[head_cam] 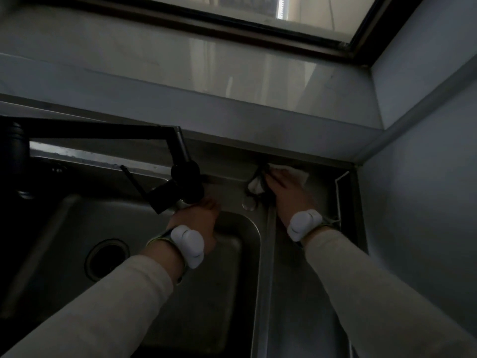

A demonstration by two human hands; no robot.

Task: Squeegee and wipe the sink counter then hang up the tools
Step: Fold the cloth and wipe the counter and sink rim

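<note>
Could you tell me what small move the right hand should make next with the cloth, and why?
Probably draw the cloth toward the person along the counter. The right hand presses it at the back edge by the wall, so the nearer counter looks not yet wiped.

Dim room; dark-framed window [258, 11] above pale sill [206, 63], grey wall [426, 151].
</note>
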